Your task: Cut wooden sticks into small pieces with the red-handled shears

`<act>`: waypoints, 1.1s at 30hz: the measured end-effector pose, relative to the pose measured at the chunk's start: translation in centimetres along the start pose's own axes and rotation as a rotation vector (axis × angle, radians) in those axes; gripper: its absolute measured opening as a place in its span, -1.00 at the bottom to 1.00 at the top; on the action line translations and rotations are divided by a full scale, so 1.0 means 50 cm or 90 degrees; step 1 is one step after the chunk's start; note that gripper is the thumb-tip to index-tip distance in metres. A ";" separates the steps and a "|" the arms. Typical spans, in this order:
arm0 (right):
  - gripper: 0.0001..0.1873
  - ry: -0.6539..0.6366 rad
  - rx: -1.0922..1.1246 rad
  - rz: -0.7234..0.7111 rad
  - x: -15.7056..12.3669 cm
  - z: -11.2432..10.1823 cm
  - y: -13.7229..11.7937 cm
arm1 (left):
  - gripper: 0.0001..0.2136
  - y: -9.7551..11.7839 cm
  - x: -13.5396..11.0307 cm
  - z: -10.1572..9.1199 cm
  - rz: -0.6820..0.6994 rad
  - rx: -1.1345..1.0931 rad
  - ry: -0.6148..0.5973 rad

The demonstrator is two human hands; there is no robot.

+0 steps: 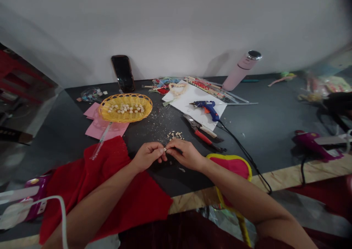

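Observation:
My left hand (150,156) and my right hand (186,154) meet fingertip to fingertip above the dark table. Both pinch one small pale piece (165,150), too small to tell its kind. Just beyond the fingers lies a heap of tiny cream bits (175,135), with finer crumbs scattered farther back. Red-handled pruning shears (200,131) rest to the right of the heap. To the left, a yellow woven basket (125,118) holds several small whitish pieces (126,108). A red cloth (118,190) is spread under my left forearm.
A blue glue gun (207,107) lies on white paper (187,102), its black cord running over the front edge. A pink bottle (238,73) and a phone (123,73) stand by the wall. Pink paper (103,130) lies by the basket. Purple devices (316,144) flank the table.

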State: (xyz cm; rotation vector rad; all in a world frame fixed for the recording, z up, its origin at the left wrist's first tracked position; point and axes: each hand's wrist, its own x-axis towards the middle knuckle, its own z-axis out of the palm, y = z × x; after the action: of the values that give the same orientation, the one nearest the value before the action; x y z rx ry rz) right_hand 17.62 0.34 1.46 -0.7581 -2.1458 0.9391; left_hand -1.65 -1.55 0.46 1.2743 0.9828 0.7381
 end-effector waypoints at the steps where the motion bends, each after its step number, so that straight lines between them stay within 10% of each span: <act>1: -0.88 -0.004 -0.001 0.003 0.000 0.000 0.000 | -0.75 0.001 0.000 0.000 -0.002 0.005 -0.006; 23: -0.87 -0.015 0.029 0.029 -0.002 -0.005 -0.002 | -0.76 0.007 -0.001 0.000 0.028 0.072 0.003; 33: -0.73 0.002 0.400 0.273 0.003 0.004 -0.010 | -0.76 0.018 -0.006 0.004 0.053 0.129 0.030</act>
State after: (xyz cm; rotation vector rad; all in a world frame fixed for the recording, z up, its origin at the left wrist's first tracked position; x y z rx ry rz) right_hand 17.28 0.07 1.80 -0.8913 -1.5518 1.7181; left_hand -1.51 -1.75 1.38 1.4864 1.0682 0.7500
